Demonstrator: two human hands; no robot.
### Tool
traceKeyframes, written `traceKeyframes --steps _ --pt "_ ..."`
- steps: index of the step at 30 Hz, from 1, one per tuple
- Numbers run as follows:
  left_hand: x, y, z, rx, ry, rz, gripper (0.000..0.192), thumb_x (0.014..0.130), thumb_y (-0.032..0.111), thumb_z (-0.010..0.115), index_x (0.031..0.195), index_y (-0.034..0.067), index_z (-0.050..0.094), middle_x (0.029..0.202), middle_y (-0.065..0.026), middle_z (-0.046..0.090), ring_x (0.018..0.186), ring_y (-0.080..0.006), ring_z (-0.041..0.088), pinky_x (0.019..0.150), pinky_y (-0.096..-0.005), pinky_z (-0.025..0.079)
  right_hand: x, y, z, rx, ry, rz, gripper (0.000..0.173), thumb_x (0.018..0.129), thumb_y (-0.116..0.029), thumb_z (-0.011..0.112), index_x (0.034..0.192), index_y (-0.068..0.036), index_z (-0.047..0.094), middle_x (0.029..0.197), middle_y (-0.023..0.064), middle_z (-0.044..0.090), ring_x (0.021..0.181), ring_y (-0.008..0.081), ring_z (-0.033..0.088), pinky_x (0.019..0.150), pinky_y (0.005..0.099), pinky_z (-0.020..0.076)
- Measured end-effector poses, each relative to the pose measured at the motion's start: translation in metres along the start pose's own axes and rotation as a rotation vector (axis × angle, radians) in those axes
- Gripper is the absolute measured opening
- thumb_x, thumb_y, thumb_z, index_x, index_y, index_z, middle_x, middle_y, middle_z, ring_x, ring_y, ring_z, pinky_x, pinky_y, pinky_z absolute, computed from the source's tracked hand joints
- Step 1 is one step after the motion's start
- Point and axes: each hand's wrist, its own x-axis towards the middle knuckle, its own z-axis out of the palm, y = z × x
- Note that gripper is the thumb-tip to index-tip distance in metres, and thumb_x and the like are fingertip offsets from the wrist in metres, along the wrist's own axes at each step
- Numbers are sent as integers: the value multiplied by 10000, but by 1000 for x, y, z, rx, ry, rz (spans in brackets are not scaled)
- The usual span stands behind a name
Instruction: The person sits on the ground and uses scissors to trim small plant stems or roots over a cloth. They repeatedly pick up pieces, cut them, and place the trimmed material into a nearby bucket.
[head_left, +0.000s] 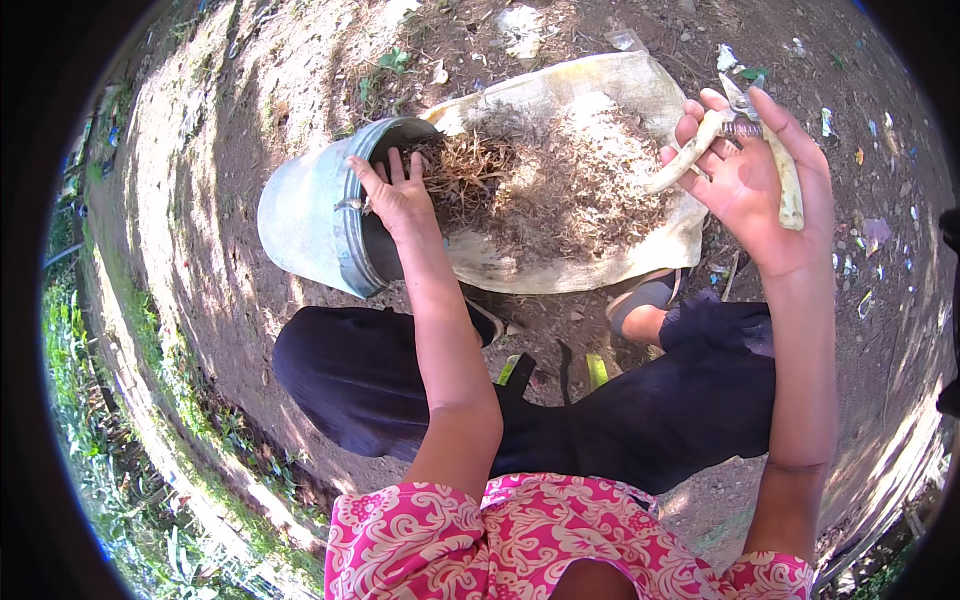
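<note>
My left hand (397, 191), its fingers spread, is at the mouth of a pale plastic bucket (304, 210) that lies on its side. Nothing is gripped in it. Dry brown plant matter (480, 169) lies by the bucket's mouth and over a whitish woven sack (577, 277) spread on the ground. On the upturned palm of my right hand (742, 172), right of the sack, rest pruning shears (789, 187) with worn cream handles. Their handles are apart, a spring shows between them and the blades point away from me. The inside of the bucket is mostly hidden.
My sandaled feet (645, 304) are at the sack's near edge, with my knees on both sides. Green strips (597, 371) lie between my legs. Bits of litter (876, 232) dot the bare soil to the right. Grass (112, 450) grows at the far left.
</note>
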Motion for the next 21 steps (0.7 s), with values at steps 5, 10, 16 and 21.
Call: traceKeyframes --steps 5,10,16,21 --pt "18 -1 -10 -67 142 309 581 935 312 569 1378 31 318 1374 -136 377 1272 -314 404 966 -535 483 -3 -9 0 65 -56 -1 260 911 -237 572 999 -3 501 1016 173 546 1020 307 550 984 527 409" --pt "30 -1 -6 -132 153 218 507 907 207 595 1286 -57 388 1250 -173 470 1215 -287 446 1002 -462 485 -3 -10 1 101 -58 -4 265 929 -246 539 1026 -3 498 1040 168 530 1006 299 542 992 522 400" --pt "29 5 -5 -84 63 272 481 901 180 594 1253 -81 397 1220 -181 484 1178 -293 466 1001 -450 490 -2 -8 1 61 -23 -6 232 917 -237 559 978 -21 504 1007 170 543 993 304 550 959 532 426" --pt "34 29 -27 -57 -49 292 518 887 175 610 1276 -78 380 1241 -180 478 1178 -302 478 1019 -429 479 1 -7 0 68 7 0 252 905 -224 581 1017 -14 501 1017 180 547 990 305 554 955 532 430"
